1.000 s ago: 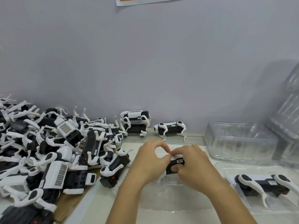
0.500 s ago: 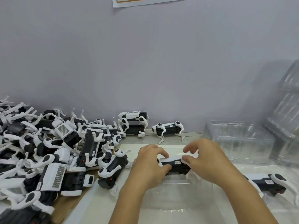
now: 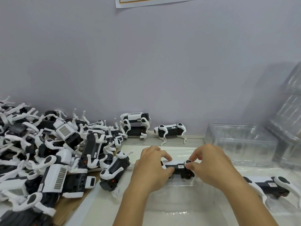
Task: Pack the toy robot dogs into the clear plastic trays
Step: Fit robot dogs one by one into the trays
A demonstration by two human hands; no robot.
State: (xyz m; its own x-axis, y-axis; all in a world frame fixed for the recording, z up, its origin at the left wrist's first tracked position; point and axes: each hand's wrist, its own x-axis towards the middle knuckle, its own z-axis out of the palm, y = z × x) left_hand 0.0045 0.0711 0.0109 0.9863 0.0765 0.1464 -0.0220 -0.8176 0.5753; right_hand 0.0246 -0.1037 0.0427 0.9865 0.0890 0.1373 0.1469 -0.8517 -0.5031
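Both of the person's hands meet over a small black-and-white toy robot dog (image 3: 178,168) held low above the clear plastic tray (image 3: 171,198) that lies on the pale counter (image 3: 91,207) in front of them. The left hand (image 3: 150,170) grips the dog's left end, its fingers (image 3: 164,156) curled over the white top and the thumb tucked under the black body. The right hand (image 3: 210,165) pinches the right end, thumb and forefinger closed on the round black hip joint, the other fingers arched above it. The dog lies level, its label facing up toward the viewer; whether it already sits in the tray's hollow I cannot tell, since the hands hide its underside. To the right, a second toy dog (image 3: 268,185) lies on its side in another clear tray (image 3: 276,207). Farther right and back, a stack of empty clear trays (image 3: 241,141) stands near the wall, with a taller leaning stack (image 3: 290,111) beyond it. On the left a big heap of loose robot dogs (image 3: 48,152) covers the counter, legs sticking out every way. At the far edge by the lilac wall (image 3: 146,62), two dogs sit stacked (image 3: 136,124) and one dog stands alone (image 3: 171,131) just to their right.
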